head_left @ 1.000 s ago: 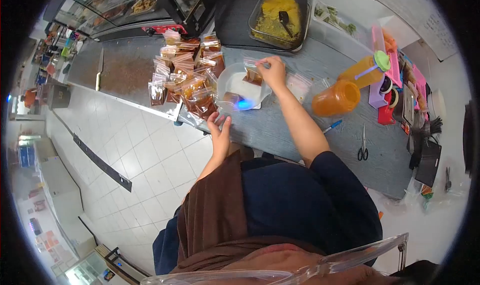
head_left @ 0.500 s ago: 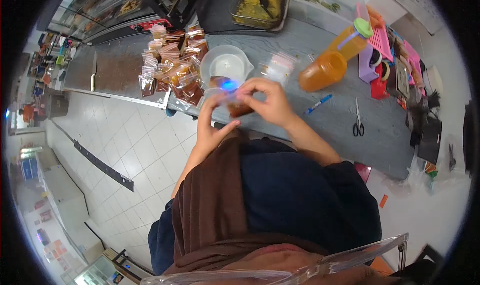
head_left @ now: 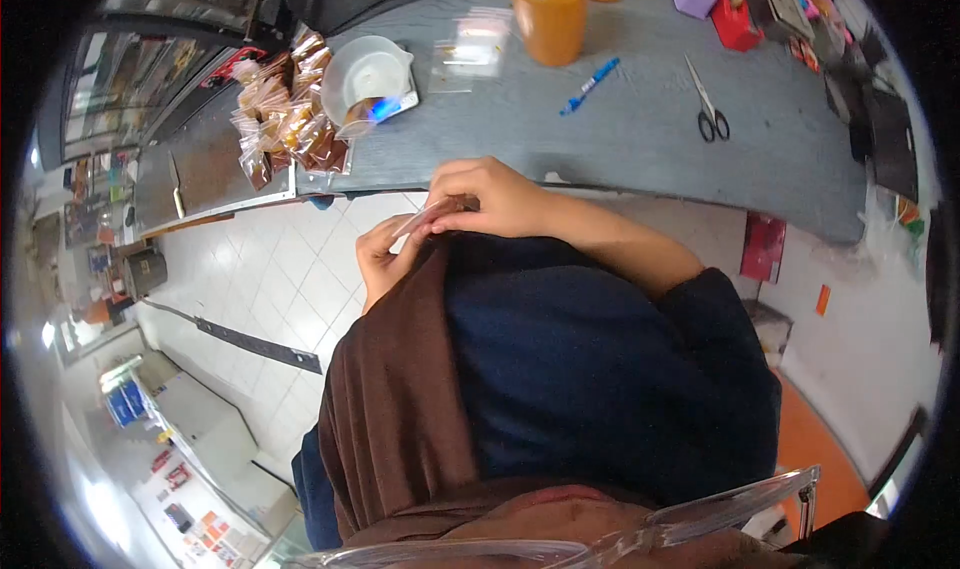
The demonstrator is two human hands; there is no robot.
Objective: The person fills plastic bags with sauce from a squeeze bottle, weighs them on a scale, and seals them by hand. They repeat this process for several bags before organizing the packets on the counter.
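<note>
Close to my chest, just off the table's front edge, a small clear plastic bag [head_left: 423, 217] is held nearly edge-on, so its contents are mostly hidden. My right hand [head_left: 492, 199] pinches its upper edge with bent fingers. On the other side, my left hand [head_left: 383, 256] has fingers and thumb closed on the same bag. Beyond the hands stands a translucent white bowl [head_left: 350, 61] on what looks like a small scale. A pile of filled zip bags [head_left: 290, 119] with brown and orange contents lies left of the bowl.
Flat clear bags [head_left: 478, 44], a container of orange liquid [head_left: 550, 19], a blue marker [head_left: 590, 86] and scissors [head_left: 706, 104] lie along the grey table [head_left: 640, 144]. Tape dispensers [head_left: 735, 19] stand at the back right. A knife [head_left: 176, 187] rests at the far left.
Both hands have drawn the bag back from beside the bowl to my chest, past the table edge. The camera view has shifted, so the tabletop sits higher in the picture.
</note>
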